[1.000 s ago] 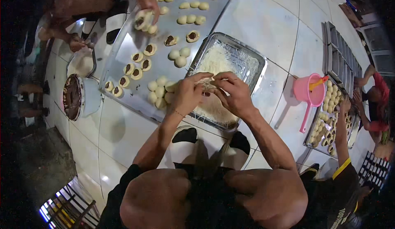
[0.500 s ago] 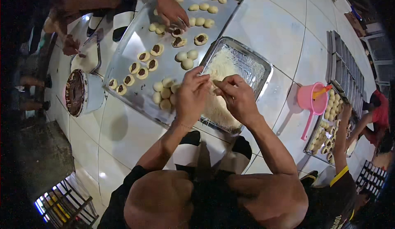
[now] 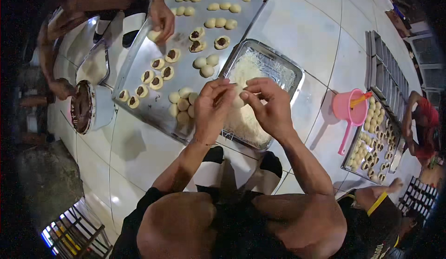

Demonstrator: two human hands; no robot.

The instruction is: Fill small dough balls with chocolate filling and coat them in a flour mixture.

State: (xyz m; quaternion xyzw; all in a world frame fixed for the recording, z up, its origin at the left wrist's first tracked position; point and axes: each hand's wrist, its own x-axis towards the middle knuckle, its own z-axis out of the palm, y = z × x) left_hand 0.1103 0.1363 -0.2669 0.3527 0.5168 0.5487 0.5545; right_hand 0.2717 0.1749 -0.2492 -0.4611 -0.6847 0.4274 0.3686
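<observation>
Left hand point(image 3: 214, 105): fingers curled in, thumb set against them, pinching the left side of a pale dough piece point(image 3: 238, 100). Right hand point(image 3: 272, 108): thumb and forefinger pinch its right side, the other fingers bent. My two hands nearly meet.

Position: the dough is held in the air between my fingertips, above the smaller metal tray point(image 3: 278, 56) of pale shreds point(image 3: 248, 122). Orientation: its visible part runs from the far side toward me, slightly longer than wide; my fingers cover the rest, so I cannot tell its full long axis.

Counts:
- dough in my hands: 1.
- large tray point(image 3: 155, 110), left of the smaller one: 11 dark-filled pieces point(image 3: 168, 73); one cluster of 3 plain balls point(image 3: 206, 66); near my left hand, a larger cluster point(image 3: 183, 104), at least 6, partly covered; at the far right end, 3 rows of 3 small pieces point(image 3: 220, 22).
- co-worker's hand point(image 3: 162, 22) over that tray's left side: 1, fingers around a pale piece point(image 3: 154, 36).
- bucket of dark filling point(image 3: 82, 108), left: 1.
- pink dipper point(image 3: 347, 104), right: 1, handle pointing toward me, an orange-handled tool point(image 3: 360, 100) inside.
- far-right tray of dough point(image 3: 371, 147): pieces too small to count.
</observation>
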